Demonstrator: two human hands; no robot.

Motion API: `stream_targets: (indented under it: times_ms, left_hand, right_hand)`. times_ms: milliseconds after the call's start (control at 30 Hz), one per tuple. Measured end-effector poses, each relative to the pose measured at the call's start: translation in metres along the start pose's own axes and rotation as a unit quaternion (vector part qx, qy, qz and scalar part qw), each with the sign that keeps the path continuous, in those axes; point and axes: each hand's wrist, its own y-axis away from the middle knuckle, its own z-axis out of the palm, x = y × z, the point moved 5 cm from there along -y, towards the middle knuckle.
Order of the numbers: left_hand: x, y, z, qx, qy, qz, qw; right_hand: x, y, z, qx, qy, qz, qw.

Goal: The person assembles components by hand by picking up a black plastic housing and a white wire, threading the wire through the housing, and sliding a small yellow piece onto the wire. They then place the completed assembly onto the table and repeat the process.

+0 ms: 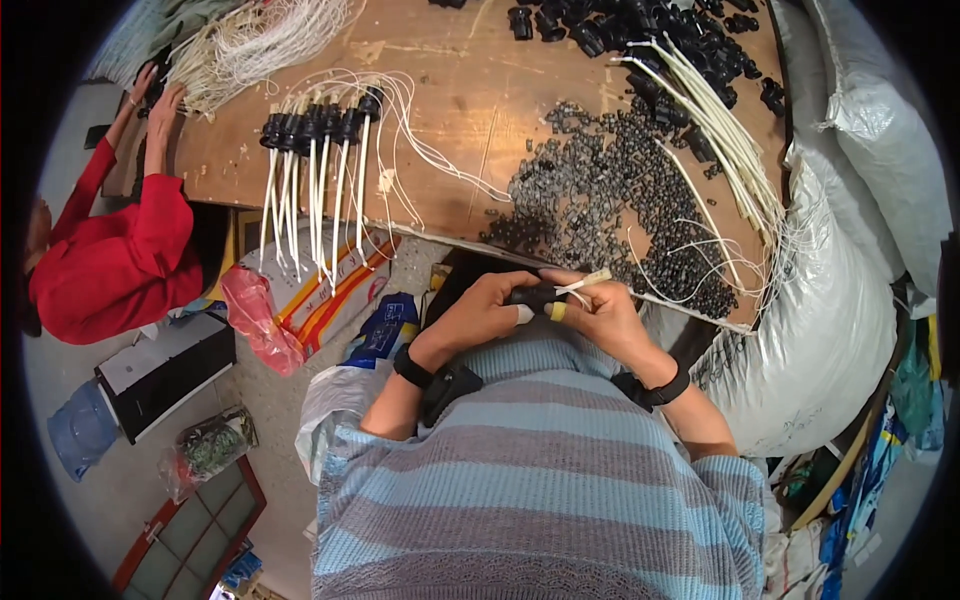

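In front of my body, just off the table's near edge, both hands are closed on one small black plastic fitting point(533, 297) that looks like a lamp holder. My left hand point(488, 308) grips its left end, with a white wrap on the thumb. White wires point(575, 289) come out of its right end between the fingers of my right hand point(608, 318), whose thumb has a yellow wrap. A short cream-coloured piece point(592, 279) sticks out by the right forefinger. Fingers cover much of the fitting. The nearest things on the table are many small black parts point(600, 185) in a spread heap.
On the wooden table point(450, 120), a row of black fittings with white cables point(318, 130) lies left. White cables point(725, 130) and larger black fittings point(640, 20) lie right. White sacks point(820, 330) stand at right. Far left, a person in red point(120, 260) reaches toward thin white wires point(260, 45).
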Motion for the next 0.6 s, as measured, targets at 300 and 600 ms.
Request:
stream_targets:
  times_ms: [300,600]
  left_hand:
    - [-0.031,-0.020,-0.001,-0.014,0.207,-0.053,0.977]
    - [-0.040,-0.027,-0.001,-0.071,0.281,-0.050,0.956]
  right_hand:
    - [0.002,-0.009,0.005,0.110,0.118,-0.007,0.987]
    - [-0.007,-0.012,0.011,0.137,0.112,-0.014,0.984]
